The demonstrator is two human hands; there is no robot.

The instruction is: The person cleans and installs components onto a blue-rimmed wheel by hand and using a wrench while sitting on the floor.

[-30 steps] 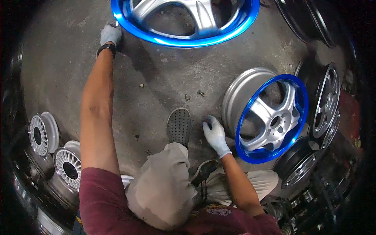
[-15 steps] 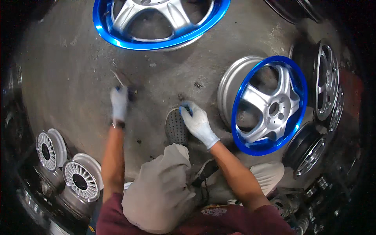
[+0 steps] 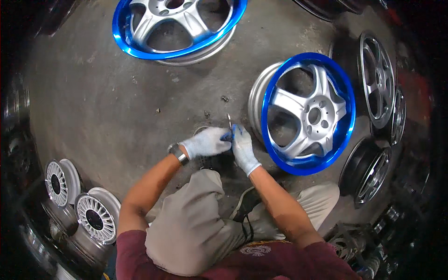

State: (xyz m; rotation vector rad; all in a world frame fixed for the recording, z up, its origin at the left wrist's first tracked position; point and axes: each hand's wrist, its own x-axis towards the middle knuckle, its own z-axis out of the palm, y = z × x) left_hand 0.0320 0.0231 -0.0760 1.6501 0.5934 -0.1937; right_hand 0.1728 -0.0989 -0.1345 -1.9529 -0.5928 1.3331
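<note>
Both my hands wear white gloves with blue fingertips and meet low over the floor in front of my knee. My left hand [image 3: 208, 142] and my right hand [image 3: 242, 149] are closed, fingertips pinched around a thin, pale tool [image 3: 229, 119]. Its slim end sticks up past the fingers; the rest is hidden, so its exact kind is unclear. Just right of my right hand stands a silver alloy wheel [image 3: 283, 99] with a bright blue rim lip, tilted to face me. A second blue-lipped wheel [image 3: 193, 24] is at the far edge, partly cut off.
Two silver multi-spoke wheels [image 3: 94, 217] stand at the lower left. Dark and grey wheels [image 3: 377, 84] line the right side. Small debris [image 3: 224, 98] dots the concrete floor [image 3: 93, 112]. My knee [image 3: 191, 219] is below my hands, and a shoe [image 3: 245, 205] shows beside it.
My left hand has swung right from over the left floor, bringing the thin tool to my right hand. The whole view has shifted slightly, moving the wheels a little left.
</note>
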